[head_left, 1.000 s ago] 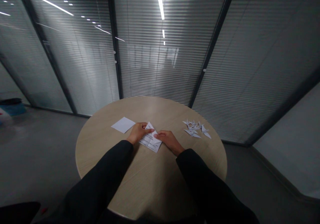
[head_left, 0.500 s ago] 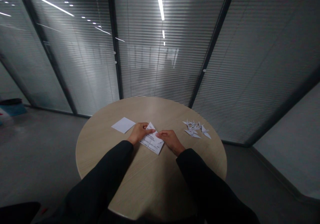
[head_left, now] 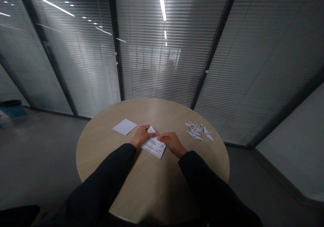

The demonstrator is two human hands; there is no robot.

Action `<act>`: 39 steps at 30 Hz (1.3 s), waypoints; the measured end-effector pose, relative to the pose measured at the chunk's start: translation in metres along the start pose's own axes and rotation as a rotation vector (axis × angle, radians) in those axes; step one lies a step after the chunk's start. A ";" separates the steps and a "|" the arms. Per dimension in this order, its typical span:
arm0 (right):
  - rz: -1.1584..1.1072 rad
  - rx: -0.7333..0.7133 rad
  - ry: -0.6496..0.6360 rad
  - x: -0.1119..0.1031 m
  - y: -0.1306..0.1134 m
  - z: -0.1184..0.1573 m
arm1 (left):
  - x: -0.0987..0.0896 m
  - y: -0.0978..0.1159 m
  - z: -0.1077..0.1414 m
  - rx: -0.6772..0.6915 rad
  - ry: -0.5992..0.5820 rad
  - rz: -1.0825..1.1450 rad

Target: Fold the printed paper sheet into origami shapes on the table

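Between my two hands, low over the middle of the round table, is a partly folded sheet of paper (head_left: 154,146) with printed text on its visible face. My left hand (head_left: 141,136) grips its left and upper side, thumb lying across the top. From the right, my right hand (head_left: 172,141) pinches the paper near its upper right edge, the fingertips almost meeting the left thumb. A crease or flap shows close to the right corner. The fingers behind the paper are hidden.
A stack or sheet of plain white paper (head_left: 125,127) lies to the left on the round wooden table (head_left: 152,109). Several folded white paper cranes (head_left: 196,130) are clustered at the right. Glass partitions with blinds (head_left: 157,75) stand behind the table. A blue bin (head_left: 13,110) is on the floor far left.
The folded paper has shifted slightly downward and tilted a little. Both thumbs have drawn closer together at its upper part. The white sheet and the cranes have stayed put.
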State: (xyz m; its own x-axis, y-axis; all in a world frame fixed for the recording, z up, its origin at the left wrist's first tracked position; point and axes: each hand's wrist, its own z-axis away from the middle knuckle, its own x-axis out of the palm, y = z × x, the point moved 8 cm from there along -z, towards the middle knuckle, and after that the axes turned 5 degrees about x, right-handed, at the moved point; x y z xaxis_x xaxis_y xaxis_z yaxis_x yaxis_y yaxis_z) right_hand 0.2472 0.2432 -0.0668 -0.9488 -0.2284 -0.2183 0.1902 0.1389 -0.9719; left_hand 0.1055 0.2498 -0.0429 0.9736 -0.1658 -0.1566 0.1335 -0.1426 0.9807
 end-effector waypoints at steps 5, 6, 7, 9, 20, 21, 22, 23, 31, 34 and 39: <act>0.000 -0.001 -0.001 0.000 -0.003 0.001 | 0.002 0.002 0.002 0.006 -0.005 0.051; -0.006 0.003 -0.006 0.000 -0.003 0.001 | 0.002 0.002 0.002 0.001 -0.007 0.068; -0.017 0.008 -0.015 0.001 -0.003 0.001 | 0.002 0.002 0.003 -0.010 -0.007 0.085; -0.048 0.022 -0.035 0.003 -0.004 0.001 | 0.003 -0.001 0.004 -0.037 -0.010 0.110; -0.062 0.035 -0.066 0.006 -0.009 0.005 | 0.000 -0.003 0.002 0.028 -0.016 0.081; -0.067 0.039 -0.069 0.006 -0.009 0.005 | -0.001 -0.004 0.001 0.031 -0.002 0.077; -0.072 0.044 -0.073 0.006 -0.009 0.005 | -0.003 -0.004 0.001 0.032 0.017 0.072; -0.077 0.051 -0.077 0.007 -0.008 0.005 | -0.004 -0.005 0.000 0.031 0.036 0.066; -0.075 0.062 -0.077 0.007 -0.004 0.004 | -0.007 -0.005 0.004 -0.044 0.089 0.028; -0.042 0.052 -0.059 0.005 -0.003 0.004 | -0.004 -0.006 0.005 -0.066 0.070 0.044; 0.013 0.041 -0.024 0.002 -0.005 0.004 | 0.001 -0.007 0.003 -0.029 -0.021 0.030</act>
State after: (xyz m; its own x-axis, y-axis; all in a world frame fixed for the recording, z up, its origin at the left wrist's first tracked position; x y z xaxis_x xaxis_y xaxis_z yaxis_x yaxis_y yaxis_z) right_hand 0.2450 0.2384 -0.0630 -0.9399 -0.2499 -0.2327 0.2133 0.1024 -0.9716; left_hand 0.1053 0.2480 -0.0500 0.9732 -0.1898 -0.1294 0.1100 -0.1094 0.9879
